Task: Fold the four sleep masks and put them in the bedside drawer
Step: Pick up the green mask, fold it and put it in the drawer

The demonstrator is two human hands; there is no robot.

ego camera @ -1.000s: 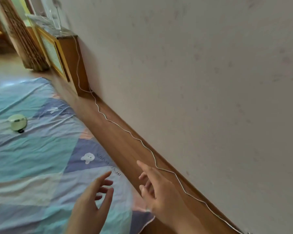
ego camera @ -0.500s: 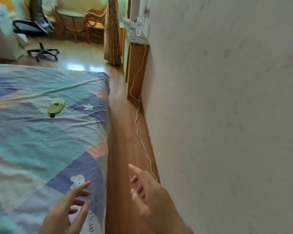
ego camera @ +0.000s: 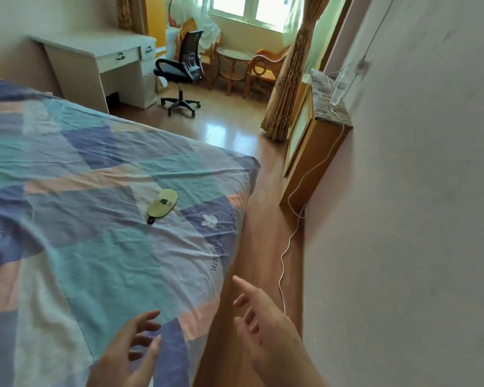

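One pale green sleep mask (ego camera: 163,203) with a dark strap end lies flat on the patchwork bed sheet (ego camera: 81,224), near the bed's right side. No other mask shows. My left hand (ego camera: 129,356) hovers over the sheet at the bottom, fingers spread, holding nothing. My right hand (ego camera: 266,331) is raised over the floor strip beside the bed, fingers apart and empty. Both hands are well short of the mask. A wooden cabinet (ego camera: 310,152) stands against the right wall; no drawer front is visible on it.
A white cable (ego camera: 288,241) runs down the cabinet and along the narrow wood floor between bed and wall. Farther off stand a black office chair (ego camera: 180,76), a white desk (ego camera: 104,62), a round table with wooden chairs and a curtain (ego camera: 288,88).
The view has swung up and left, from the wall and floor to the whole room. The mask now appears nearer the frame's centre. Both hands stay low, open and empty.
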